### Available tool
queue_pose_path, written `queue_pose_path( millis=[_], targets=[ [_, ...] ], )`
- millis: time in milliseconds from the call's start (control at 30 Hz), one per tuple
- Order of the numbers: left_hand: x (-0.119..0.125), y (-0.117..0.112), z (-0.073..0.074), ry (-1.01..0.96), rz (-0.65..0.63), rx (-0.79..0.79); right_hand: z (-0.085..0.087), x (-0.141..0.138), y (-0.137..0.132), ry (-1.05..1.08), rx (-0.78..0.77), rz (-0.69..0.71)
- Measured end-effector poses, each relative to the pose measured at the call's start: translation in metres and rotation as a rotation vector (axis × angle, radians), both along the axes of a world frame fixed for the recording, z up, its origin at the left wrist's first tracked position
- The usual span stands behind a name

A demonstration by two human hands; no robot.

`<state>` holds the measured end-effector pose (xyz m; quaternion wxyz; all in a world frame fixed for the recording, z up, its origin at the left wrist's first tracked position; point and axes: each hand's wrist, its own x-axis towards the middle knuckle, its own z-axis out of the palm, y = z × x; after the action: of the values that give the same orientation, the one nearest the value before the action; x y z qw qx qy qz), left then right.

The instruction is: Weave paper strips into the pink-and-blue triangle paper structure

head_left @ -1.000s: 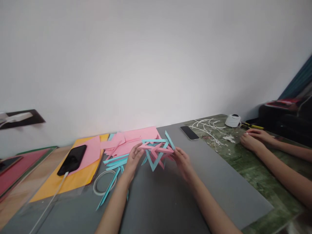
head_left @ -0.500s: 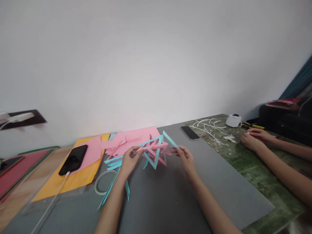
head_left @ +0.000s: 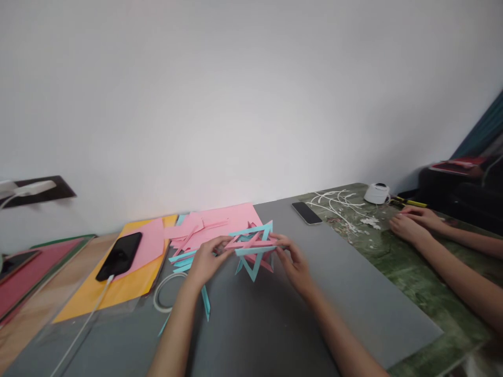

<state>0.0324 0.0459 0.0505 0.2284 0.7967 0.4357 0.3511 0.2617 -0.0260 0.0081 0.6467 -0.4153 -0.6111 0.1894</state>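
A star-like model of folded pink and blue paper strips (head_left: 253, 256) is held just above the grey mat (head_left: 251, 335). My left hand (head_left: 208, 259) pinches its left side, thumb and fingers closed on a pink strip. On the other side my right hand (head_left: 294, 262) grips the right corner, where a blue strip now lies across the front of the model. The fingertips partly hide both edges. Left of my left hand lie loose blue strips (head_left: 184, 262) and a roll of tape (head_left: 157, 298), partly covered by my forearm.
Pink paper sheets (head_left: 236, 213) lie at the back. A black phone (head_left: 119, 256) with a cable rests on an orange sheet (head_left: 82, 298). Another phone (head_left: 306, 213) lies back right. White cords (head_left: 334, 201) and another person's hands (head_left: 411, 225) are on the green table part (head_left: 393, 267).
My right hand has brought the upright blue strip down across the model's front and closed in on its right side. The model has tipped. My left hand stays at the left side.
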Motion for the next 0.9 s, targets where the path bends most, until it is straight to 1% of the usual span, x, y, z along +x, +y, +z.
queue_pose_path(
  millis=[100, 200, 333, 433, 533, 600, 667, 700, 800, 900],
  targets=[
    [0.0, -0.002, 0.002, 0.041, -0.013, 0.051, 0.0, -0.001, -0.003, -0.097, 0.062, -0.033],
    [0.0, -0.002, 0.0, 0.046, -0.003, 0.093, 0.001, -0.003, -0.004, -0.163, 0.112, -0.061],
    [-0.001, 0.0, -0.003, 0.057, 0.018, 0.109, 0.001, -0.006, -0.005, -0.181, 0.129, -0.061],
    [-0.001, 0.0, -0.002, 0.047, 0.007, 0.097, 0.002, -0.006, -0.007, -0.179, 0.129, -0.044],
    [0.001, -0.003, 0.004, 0.004, -0.032, 0.117, 0.004, -0.007, -0.009, -0.171, 0.109, -0.031],
    [0.002, -0.006, 0.011, -0.044, -0.09, 0.129, 0.005, -0.007, -0.01, -0.172, 0.092, -0.024],
    [0.003, -0.01, 0.018, -0.072, -0.161, 0.098, 0.005, -0.007, -0.01, -0.174, 0.084, -0.031],
    [0.004, -0.012, 0.022, -0.077, -0.172, 0.074, 0.006, -0.007, -0.01, -0.175, 0.083, -0.036],
    [0.008, -0.018, 0.03, -0.096, -0.118, 0.032, 0.006, -0.007, -0.011, -0.187, 0.092, -0.032],
    [0.016, -0.023, 0.034, -0.085, -0.064, 0.044, 0.006, -0.009, -0.012, -0.213, 0.076, 0.01]
  ],
)
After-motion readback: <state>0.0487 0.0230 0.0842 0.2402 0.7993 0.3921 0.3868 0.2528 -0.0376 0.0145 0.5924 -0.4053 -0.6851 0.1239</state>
